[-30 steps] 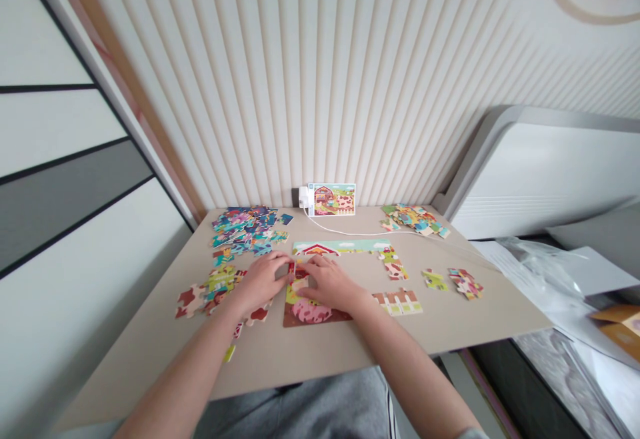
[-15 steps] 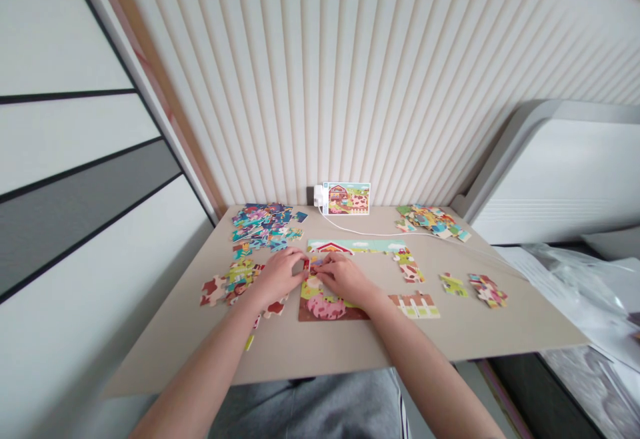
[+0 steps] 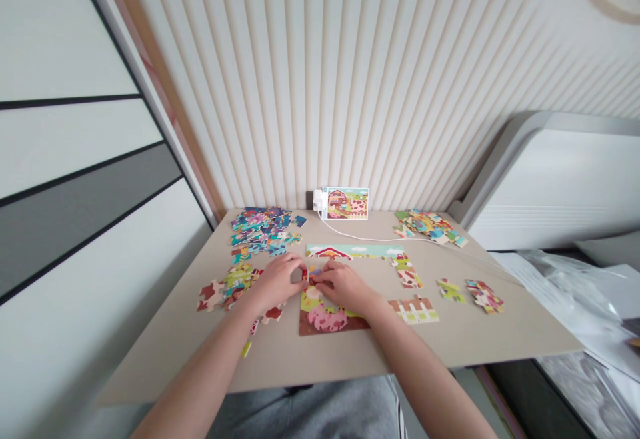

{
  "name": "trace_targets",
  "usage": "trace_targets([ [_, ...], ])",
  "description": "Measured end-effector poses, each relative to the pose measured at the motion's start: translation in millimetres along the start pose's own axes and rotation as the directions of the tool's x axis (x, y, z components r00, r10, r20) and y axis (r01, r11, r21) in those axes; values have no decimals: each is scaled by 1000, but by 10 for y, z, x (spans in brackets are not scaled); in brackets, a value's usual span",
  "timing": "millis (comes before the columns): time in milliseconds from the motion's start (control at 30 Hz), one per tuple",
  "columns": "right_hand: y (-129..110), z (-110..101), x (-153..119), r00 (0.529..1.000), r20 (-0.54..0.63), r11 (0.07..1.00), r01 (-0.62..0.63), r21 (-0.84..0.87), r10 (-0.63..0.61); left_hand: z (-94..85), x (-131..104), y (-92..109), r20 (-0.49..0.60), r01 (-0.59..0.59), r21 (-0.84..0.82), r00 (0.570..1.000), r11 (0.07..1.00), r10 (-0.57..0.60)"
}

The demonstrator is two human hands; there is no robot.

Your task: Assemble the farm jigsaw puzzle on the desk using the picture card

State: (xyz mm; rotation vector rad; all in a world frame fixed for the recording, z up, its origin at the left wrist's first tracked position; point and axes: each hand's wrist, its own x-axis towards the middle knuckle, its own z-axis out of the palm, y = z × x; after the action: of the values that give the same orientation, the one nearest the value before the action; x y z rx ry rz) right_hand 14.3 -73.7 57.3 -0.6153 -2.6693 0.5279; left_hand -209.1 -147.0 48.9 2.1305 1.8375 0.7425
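My left hand (image 3: 277, 282) pinches a small red puzzle piece (image 3: 305, 276) at the left edge of the farm puzzle. Close beside it, my right hand (image 3: 345, 287) has its fingers closed at a colourful puzzle piece (image 3: 313, 270), partly covered by the fingertips. Below the hands lies the joined pig section (image 3: 325, 319). A strip with a barn roof and sky (image 3: 360, 250) runs along the top. The cow section (image 3: 407, 275) is on the right, and a fence section (image 3: 417, 309) sits lower right, partly behind my right forearm.
Loose farm pieces (image 3: 240, 279) lie left of my left hand. Blue pieces (image 3: 265, 225) are heaped at the back left, mixed pieces (image 3: 430, 224) at the back right. A picture card (image 3: 347, 203) leans on the wall by a white charger (image 3: 317, 200), whose cable (image 3: 370, 237) crosses the table.
The view has tilted slightly, so the table sits a little lower. Both hands stay at the puzzle's left edge; the red piece between my left fingers shows more clearly.
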Motion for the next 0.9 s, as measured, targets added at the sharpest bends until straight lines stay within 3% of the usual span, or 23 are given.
trace_targets([
  [133,3,-227,-133,996,-80,996,-47,-77,41,34,11,-70,-3,-41,-16,999,999,41],
  [200,141,-414,-345,976,-166,976,-162,-143,138,72,15,-121,-4,-49,-12,999,999,49],
  [267,390,-629,-682,926,-265,916,-332,-226,270,115,17,-169,-8,-44,5,999,999,44],
  [333,712,-852,-1125,831,-386,798,-524,-298,402,154,21,-212,-10,-38,26,999,999,38],
  [400,1035,-1057,-1623,700,-492,647,-697,-311,518,184,31,-249,-7,-41,46,999,998,41],
  [467,1296,-1213,-2108,592,-523,523,-801,-292,613,206,43,-286,-1,-44,61,999,997,44],
  [567,1513,-1301,-2678,486,-522,383,-874,-299,701,231,56,-335,11,-51,72,999,996,50],
  [700,1588,-1205,-3015,439,-508,339,-898,-281,741,247,50,-364,28,-76,101,997,992,74],
  [900,1621,-1108,-3020,451,-598,393,-889,-235,663,222,40,-326,44,-60,120,998,991,56],
])
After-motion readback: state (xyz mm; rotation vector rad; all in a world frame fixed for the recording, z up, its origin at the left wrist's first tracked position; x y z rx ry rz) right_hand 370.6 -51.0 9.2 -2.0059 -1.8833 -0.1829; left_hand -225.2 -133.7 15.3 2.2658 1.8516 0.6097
